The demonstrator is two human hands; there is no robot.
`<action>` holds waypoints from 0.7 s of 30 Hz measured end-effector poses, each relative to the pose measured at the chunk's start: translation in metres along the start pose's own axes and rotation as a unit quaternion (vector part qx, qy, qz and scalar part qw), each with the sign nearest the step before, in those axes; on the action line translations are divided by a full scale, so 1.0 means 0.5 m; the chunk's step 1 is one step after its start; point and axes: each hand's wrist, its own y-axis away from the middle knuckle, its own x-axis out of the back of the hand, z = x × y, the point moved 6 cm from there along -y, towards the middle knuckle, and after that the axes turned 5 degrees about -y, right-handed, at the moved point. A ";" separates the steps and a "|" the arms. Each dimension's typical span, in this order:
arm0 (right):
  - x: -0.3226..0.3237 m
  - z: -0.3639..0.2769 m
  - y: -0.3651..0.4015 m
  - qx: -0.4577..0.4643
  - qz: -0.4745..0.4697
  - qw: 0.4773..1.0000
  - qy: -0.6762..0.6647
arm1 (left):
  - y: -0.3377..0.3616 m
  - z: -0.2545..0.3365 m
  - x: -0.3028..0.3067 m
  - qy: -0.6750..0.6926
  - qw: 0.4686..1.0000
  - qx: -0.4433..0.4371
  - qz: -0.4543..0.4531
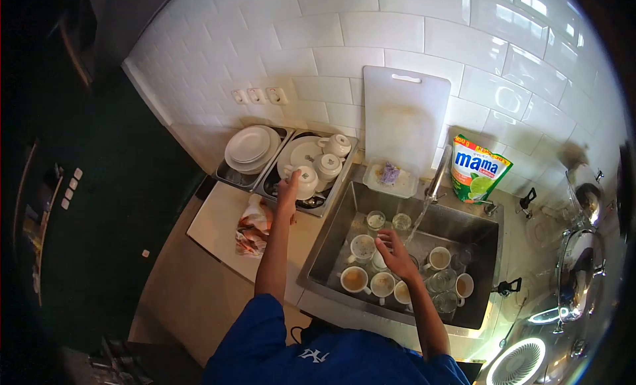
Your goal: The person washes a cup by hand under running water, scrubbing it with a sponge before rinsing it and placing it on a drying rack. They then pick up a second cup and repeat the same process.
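Observation:
My left hand is at a white cup, its fingers against the side. The cup is upside down in a metal tray, beside other overturned white cups. My right hand hovers over the sink with its fingers stretched out, and I see nothing held in it. Below it are several white cups with brownish liquid, such as one cup, and clear glasses. Part of a white cup is hidden by that hand. Water runs from the faucet.
A second tray with white plates stands at the left. A stained cloth lies on the counter board. Behind the sink are a plastic tub with a purple scrubber, a cutting board and a Mama pouch. Shiny metal lids are at the right.

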 end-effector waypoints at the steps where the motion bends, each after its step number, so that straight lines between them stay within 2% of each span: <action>1: 0.003 0.004 0.005 -0.005 0.000 1.000 -0.002 | -0.004 0.000 -0.002 -0.014 1.000 0.015 -0.008; 3: 0.010 0.002 0.016 -0.016 0.001 1.000 -0.004 | -0.013 0.001 -0.009 -0.043 0.998 0.045 -0.026; 9: 0.027 0.047 0.035 -0.069 0.017 0.997 -0.018 | -0.053 -0.018 -0.009 -0.198 0.977 0.062 0.043; 12: 0.034 0.083 0.039 -0.060 0.034 0.997 -0.016 | -0.068 -0.029 -0.022 -0.217 0.974 0.056 -0.010; 15: 0.034 0.090 0.045 -0.069 0.026 0.997 -0.029 | -0.084 -0.041 -0.017 -0.281 0.953 0.110 -0.019; 18: 0.030 0.092 0.050 -0.096 0.021 0.994 -0.056 | -0.107 -0.073 -0.012 -0.261 0.956 0.125 -0.052; 21: 0.025 0.089 0.053 -0.103 0.015 0.993 -0.057 | -0.046 -0.020 -0.025 -0.300 0.943 0.144 -0.012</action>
